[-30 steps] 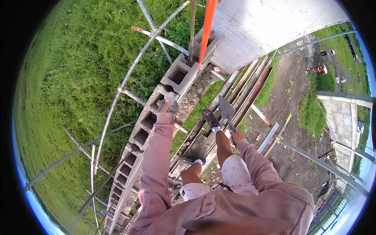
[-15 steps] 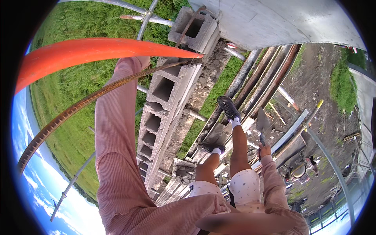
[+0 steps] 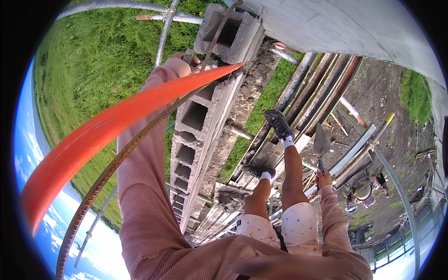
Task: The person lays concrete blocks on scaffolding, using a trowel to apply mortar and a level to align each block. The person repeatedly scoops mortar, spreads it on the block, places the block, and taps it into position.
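Note:
My right hand (image 3: 323, 179) is closed round the handle of a pointing trowel (image 3: 322, 140), its blade aimed away from me over the boards. My left hand (image 3: 179, 55) is at the far left side of the concrete block wall (image 3: 213, 112), by the gap below the raised end block (image 3: 224, 35). Its fingers are curled at a small grey lump, which I cannot make out. An orange pipe (image 3: 126, 105) passes in front of my left forearm, its far end at the wall. Beside the pipe runs a bent, rusty rebar (image 3: 112, 170).
Rusty steel beams and planks (image 3: 322, 88) lie right of the wall, where my feet stand. A grey concrete wall (image 3: 354, 28) rises ahead. Scaffold tubes (image 3: 165, 35) cross at the left over grass. Lower right, on the ground far below, is a round container (image 3: 363, 191).
My left hand has come into view at the gap under the end block. The orange pipe and rebar have swung lower across my left arm. The trowel stays in my right hand.

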{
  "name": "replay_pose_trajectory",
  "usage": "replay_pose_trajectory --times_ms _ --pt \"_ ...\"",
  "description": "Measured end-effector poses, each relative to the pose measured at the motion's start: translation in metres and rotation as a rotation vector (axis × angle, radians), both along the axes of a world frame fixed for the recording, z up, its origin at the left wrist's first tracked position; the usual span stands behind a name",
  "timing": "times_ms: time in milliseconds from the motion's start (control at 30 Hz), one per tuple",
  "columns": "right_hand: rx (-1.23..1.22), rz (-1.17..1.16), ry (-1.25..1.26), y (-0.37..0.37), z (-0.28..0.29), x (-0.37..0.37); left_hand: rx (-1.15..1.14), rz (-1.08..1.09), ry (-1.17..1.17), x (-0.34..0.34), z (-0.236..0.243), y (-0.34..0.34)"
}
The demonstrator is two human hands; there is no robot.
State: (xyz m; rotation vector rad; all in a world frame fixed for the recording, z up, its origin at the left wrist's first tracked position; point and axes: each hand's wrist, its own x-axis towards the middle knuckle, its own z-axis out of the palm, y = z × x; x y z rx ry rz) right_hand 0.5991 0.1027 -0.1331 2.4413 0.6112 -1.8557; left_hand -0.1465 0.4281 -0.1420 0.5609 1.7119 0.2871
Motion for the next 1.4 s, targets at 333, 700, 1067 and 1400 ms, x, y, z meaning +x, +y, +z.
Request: replay_pose_trajectory --times_ms 333,700,1067,1400 --pt "0.043 0.14 0.002 0.019 -0.002 -0.012 -0.081 -0.207 0.081 0.018 -0.019 0.008" --pt "0.061 0.036 0.083 0.05 0.006 -0.03 -0.188 -0.637 0.81 0.043 -0.054 0.011" --pt "0.103 0.033 0.087 0.055 0.006 -0.044 -0.223 -0.667 0.628 0.06 -0.003 0.029" --pt "0.12 0.051 0.131 0.063 0.003 -0.036 -0.053 -1.008 0.542 -0.025 -0.106 0.018"
